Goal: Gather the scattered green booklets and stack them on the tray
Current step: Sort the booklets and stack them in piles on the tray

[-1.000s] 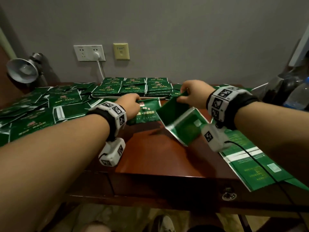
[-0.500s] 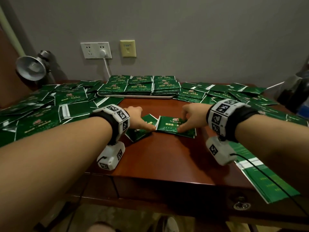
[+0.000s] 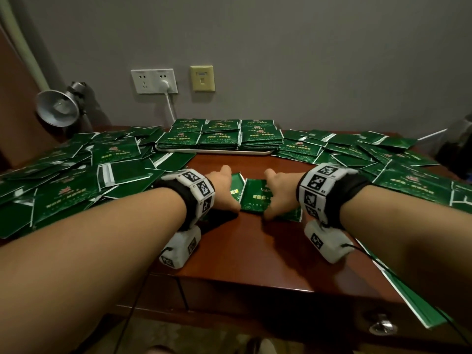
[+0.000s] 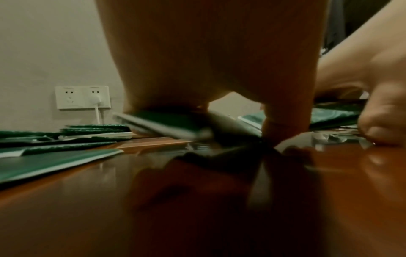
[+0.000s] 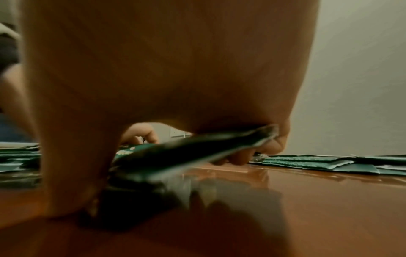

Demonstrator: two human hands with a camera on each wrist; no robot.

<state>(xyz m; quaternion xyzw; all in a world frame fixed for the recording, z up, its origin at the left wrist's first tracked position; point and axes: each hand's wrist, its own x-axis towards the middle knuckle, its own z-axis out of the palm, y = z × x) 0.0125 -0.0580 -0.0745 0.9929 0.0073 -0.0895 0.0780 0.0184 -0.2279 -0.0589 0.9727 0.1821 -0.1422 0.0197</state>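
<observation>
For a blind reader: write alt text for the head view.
Both hands, left hand and right hand, grip green booklets at the middle of a wooden desk. More booklets lie scattered on both sides; neat stacks fill a tray by the wall.

From my remote seat the worktop reads as polished reddish-brown wood, glossy enough in both wrist views to mirror the shapes above it. The green booklets look like thin coated paper with a slight sheen and white edges, and the tray under the stacks has a pale, smooth rim. The wall is matt grey, the lamp dull silvery metal, and the socket plate smooth white plastic.
</observation>
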